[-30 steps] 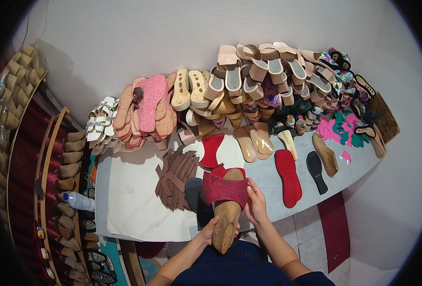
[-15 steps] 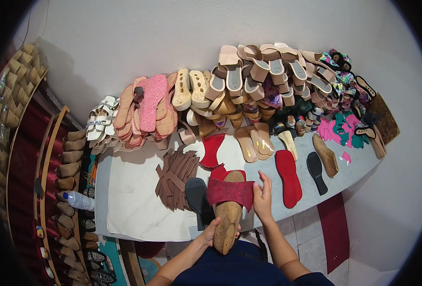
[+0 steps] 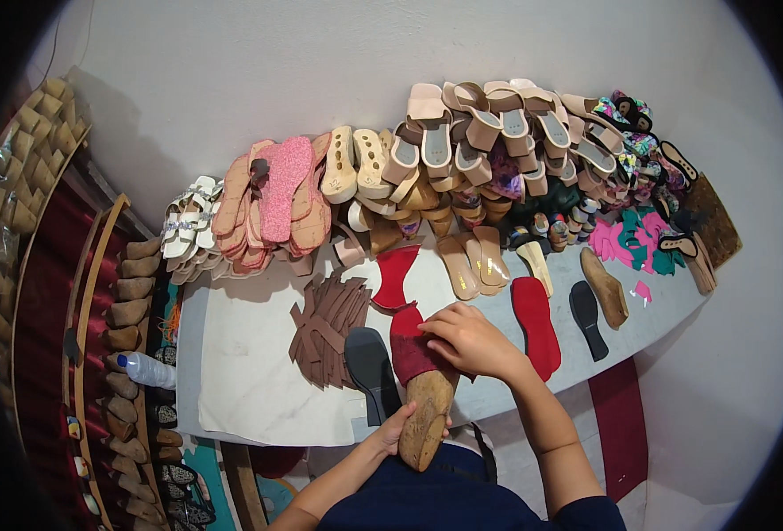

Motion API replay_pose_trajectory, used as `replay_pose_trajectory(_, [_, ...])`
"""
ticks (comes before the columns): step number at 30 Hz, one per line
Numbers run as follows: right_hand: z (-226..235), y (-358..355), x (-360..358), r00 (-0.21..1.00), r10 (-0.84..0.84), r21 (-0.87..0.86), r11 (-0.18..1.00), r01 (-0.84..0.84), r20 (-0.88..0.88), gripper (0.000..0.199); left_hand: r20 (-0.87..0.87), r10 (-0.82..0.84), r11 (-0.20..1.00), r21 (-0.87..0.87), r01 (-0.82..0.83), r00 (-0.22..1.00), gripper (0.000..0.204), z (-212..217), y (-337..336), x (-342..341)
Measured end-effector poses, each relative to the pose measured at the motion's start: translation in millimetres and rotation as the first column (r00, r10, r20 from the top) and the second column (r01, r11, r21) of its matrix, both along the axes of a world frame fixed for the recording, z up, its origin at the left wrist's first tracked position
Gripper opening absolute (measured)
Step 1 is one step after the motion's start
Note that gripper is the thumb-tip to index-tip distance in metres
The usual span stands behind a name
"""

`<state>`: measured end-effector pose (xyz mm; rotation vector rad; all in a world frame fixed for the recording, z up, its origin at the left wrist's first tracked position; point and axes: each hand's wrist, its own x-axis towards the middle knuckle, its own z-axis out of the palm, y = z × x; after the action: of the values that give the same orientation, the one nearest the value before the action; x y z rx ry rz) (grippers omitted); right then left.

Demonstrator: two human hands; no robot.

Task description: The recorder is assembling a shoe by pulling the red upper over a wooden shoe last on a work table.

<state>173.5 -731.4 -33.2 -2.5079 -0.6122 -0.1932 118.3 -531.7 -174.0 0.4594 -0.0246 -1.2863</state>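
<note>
Wooden shoe last (image 3: 427, 420) — held over the near edge of the surface (image 3: 559, 274), its long axis running roughly straight away from the navy clothing (image 3: 391, 500) below. The left hand (image 3: 397, 430) has its grip wrapped around the last's near end, thumb on the left side. A dark red upper (image 3: 416, 361) covers the far part of the last, with a brighter red piece (image 3: 406, 324) beyond it.

The right hand (image 3: 474, 340) is the nearer one to that upper: it comes in from the right, back of the hand up, fingers bent and pointing left across the material, so the upper lies below and just left of its grip. Whether those fingers pinch the material or only rest on it, I can't make out.

Just left of the last lies a black sole (image 3: 369, 365), with brown strips (image 3: 329, 329) beyond it; a red insole (image 3: 535, 323) lies to the right, behind the right wrist — then a smaller black sole (image 3: 588, 317) and another wooden last (image 3: 605, 290).
</note>
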Motion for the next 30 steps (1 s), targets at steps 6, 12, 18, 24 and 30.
replay_pose_trajectory(6, [-2,7,8,0.998,0.024,-0.162,0.986,-0.033,-0.058,0.025,0.014,0.01,1.0,-0.001,-0.01,1.0,0.069,1,0,1])
replay_pose_trajectory(12, [8,1,18,0.923,0.132,-0.091,0.98,-0.176,-0.36,0.025,0.035,-0.007,0.999,0.038,0.005,0.999,0.069,-2,-1,0])
replay_pose_trajectory(18, [20,-20,9,0.838,0.268,0.841,0.418,0.343,-0.475,0.052,0.023,0.046,0.999,0.026,-0.046,0.999,0.066,-2,1,4])
replay_pose_trajectory(24, [25,-11,8,0.913,0.079,0.879,0.314,0.359,-0.401,0.047,-0.039,0.062,0.997,-0.041,-0.063,0.997,0.065,-6,-2,8])
replay_pose_trajectory(30, [5,6,-4,0.962,0.029,0.834,0.507,0.219,-0.27,0.048,0.031,0.054,0.999,0.005,-0.054,0.998,0.065,1,-5,13])
